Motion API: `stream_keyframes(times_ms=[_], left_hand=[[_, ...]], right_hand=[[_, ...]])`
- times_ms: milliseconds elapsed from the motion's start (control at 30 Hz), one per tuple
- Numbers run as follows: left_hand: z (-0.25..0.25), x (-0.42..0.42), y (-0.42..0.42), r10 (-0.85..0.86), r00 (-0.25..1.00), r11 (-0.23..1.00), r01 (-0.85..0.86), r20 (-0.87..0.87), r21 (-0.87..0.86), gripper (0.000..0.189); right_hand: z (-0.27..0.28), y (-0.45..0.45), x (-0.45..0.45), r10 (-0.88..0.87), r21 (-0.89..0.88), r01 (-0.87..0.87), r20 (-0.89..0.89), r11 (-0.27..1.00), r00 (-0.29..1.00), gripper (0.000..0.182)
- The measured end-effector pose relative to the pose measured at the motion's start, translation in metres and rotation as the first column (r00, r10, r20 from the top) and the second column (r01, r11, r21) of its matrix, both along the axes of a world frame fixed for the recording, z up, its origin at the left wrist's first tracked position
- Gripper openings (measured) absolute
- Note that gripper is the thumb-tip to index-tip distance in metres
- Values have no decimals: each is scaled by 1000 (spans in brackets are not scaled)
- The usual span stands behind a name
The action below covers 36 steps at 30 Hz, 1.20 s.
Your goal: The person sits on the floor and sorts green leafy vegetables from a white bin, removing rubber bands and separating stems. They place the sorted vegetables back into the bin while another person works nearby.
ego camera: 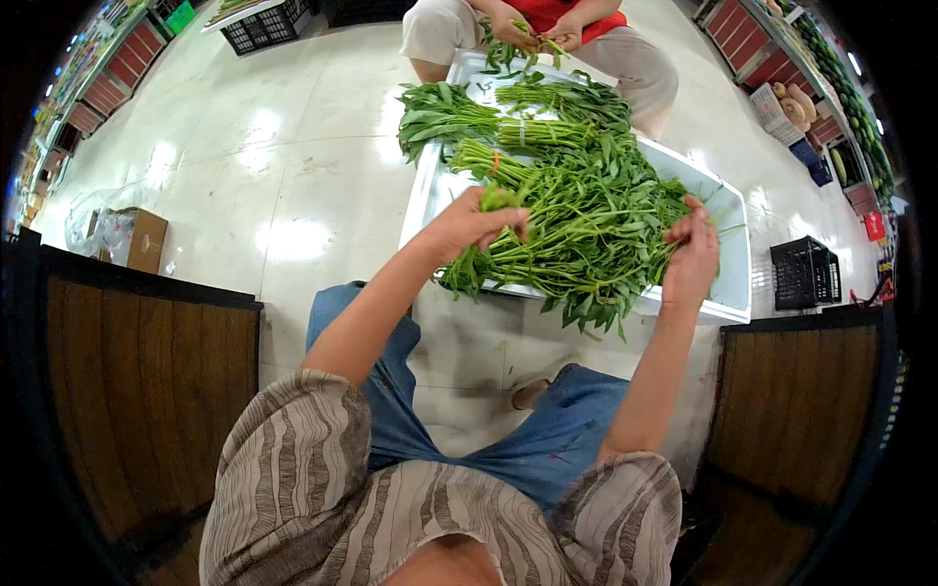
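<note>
A large heap of leafy greens (593, 227), looking like water spinach, lies across a white bin (733, 282), stems mostly to the left and leaves to the right. Some leaves hang over the bin's near edge. My left hand (480, 223) grips a few green stems at the left side of the heap. At the leafy right end is my right hand (692, 253), fingers curled, with thin stems beside it; whether it holds any is unclear. Behind my left hand lies a bundle with an orange band (476, 155). Farther back is another bundle with a pale band (557, 133).
Opposite me sits a person in a red top, whose hands (535, 33) hold greens over the bin's far end. Brown wooden panels (150, 388) flank me. A cardboard box (149, 240) stands left on the tiled floor, a black crate (804, 272) right. Produce shelves line both sides.
</note>
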State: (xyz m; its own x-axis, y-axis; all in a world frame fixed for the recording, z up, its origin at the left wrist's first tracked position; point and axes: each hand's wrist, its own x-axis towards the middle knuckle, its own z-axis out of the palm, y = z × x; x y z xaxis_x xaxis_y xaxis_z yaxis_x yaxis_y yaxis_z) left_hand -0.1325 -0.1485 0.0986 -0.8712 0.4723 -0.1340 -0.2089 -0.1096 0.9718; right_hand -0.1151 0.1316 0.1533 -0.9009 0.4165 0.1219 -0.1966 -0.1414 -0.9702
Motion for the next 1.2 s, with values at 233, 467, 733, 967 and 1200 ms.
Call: stream_keyframes(times_ms=[233, 467, 733, 967, 1200], left_hand=[[3, -5, 4, 147, 987, 974, -157, 68, 164, 20], [1, -4, -2, 154, 987, 974, -161, 55, 161, 18], [5, -4, -2, 185, 982, 963, -188, 31, 195, 14], [7, -10, 2, 354, 934, 928, -358, 57, 105, 18], [-19, -9, 13, 333, 943, 940, -332, 9, 76, 25]], right_hand=[[-18, -24, 3, 143, 681, -207, 150, 702, 978, 20], [-43, -35, 1, 164, 888, -199, 143, 414, 976, 26], [-55, -34, -1, 165, 938, -126, 75, 324, 983, 19], [-45, -39, -4, 264, 884, -230, 127, 406, 956, 24], [-57, -32, 3, 297, 820, -83, -109, 566, 948, 28]])
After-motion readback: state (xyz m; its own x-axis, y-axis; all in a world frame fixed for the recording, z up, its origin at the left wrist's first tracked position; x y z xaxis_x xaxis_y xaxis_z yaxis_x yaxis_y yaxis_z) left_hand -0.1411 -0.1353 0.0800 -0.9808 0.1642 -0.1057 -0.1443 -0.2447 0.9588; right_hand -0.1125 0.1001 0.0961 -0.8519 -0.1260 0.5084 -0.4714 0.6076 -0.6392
